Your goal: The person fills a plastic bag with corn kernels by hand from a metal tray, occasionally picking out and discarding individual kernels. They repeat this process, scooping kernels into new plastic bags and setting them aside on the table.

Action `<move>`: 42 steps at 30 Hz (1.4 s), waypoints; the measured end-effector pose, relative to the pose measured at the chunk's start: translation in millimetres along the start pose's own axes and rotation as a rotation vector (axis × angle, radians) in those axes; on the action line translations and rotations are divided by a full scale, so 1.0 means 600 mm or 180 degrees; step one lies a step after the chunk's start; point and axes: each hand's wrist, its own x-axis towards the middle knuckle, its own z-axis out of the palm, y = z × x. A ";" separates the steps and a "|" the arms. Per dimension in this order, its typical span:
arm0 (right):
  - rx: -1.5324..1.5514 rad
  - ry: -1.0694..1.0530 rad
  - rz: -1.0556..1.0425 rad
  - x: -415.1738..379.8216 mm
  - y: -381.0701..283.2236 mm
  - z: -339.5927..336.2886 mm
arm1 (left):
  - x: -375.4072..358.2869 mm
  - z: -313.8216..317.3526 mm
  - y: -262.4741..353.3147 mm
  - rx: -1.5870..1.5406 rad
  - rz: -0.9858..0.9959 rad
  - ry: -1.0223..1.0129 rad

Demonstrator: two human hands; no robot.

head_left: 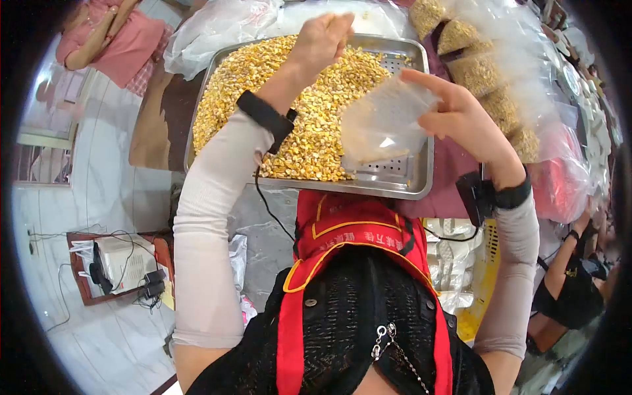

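Note:
A metal tray (421, 178) with a perforated insert holds a heap of yellow corn kernels (247, 79), spread over its left and middle. Above the tray's far side is my left hand (322, 43), its fingers closed; whatever they may hold is hidden. My right hand (457, 108) is over the tray's right edge, index finger stretched out, with a clear plastic bag (385, 122) against its fingers. The bag hangs over the part of the tray where the holes show. A little whitish matter shows at its bottom.
Filled bags of kernels (477, 72) lie in a row right of the tray. Clear plastic sheeting (217, 29) lies at the back left. One person in pink (125, 46) stands at the upper left, another in black (573, 289) is at the right. A yellow crate (486, 263) sits below the table edge.

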 end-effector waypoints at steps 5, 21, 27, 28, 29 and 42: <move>0.0276 -0.0129 0.0235 -0.039 0.000 -0.004 | 0.042 -0.076 -0.172 0.3061 0.0329 0.0405; 0.0540 -0.0223 0.0228 -0.037 0.011 0.001 | -0.094 -0.071 -0.172 0.4680 0.1876 -0.0922; 0.0446 -0.0120 0.0118 -0.029 -0.017 0.000 | -0.084 -0.107 -0.119 0.2319 0.0175 0.0740; 0.0434 -0.0048 0.0107 -0.028 -0.020 0.001 | -0.080 -0.116 -0.127 0.2314 0.0179 0.0745; 0.0423 -0.0052 0.0107 -0.025 -0.017 0.003 | -0.073 -0.130 -0.144 0.0372 -0.0452 0.0899; -0.0063 -0.0041 0.0110 0.006 -0.015 0.029 | -0.070 -0.056 -0.003 -0.3382 -0.0522 -0.0341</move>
